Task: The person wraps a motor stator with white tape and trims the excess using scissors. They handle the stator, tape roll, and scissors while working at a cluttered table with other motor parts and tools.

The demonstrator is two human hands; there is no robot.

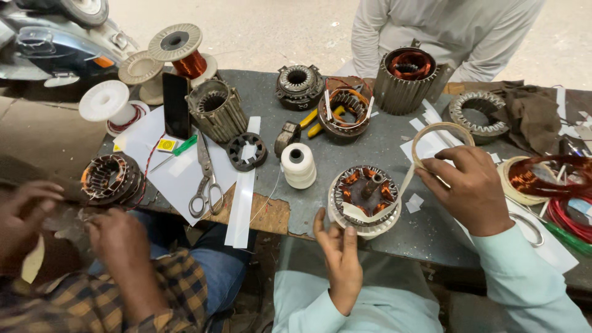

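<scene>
On the grey metal table [382, 154] I count one round copper-wound stator [364, 192]; my left hand [340, 259], fingers loose, steadies its rim, while my right hand [470, 188] pinches one cream insulation tape strip [407, 176]. Two white thread spools [298, 165] too.

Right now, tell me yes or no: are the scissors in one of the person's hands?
No. The scissors lie on white paper on the table, far from the left hand and right hand, which handle white tape.

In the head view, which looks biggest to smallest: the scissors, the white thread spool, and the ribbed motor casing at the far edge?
1. Ribbed motor casing, largest though farthest.
2. Scissors, long but thin.
3. White thread spool, smallest.
Nearness makes the last two unsure.
</scene>
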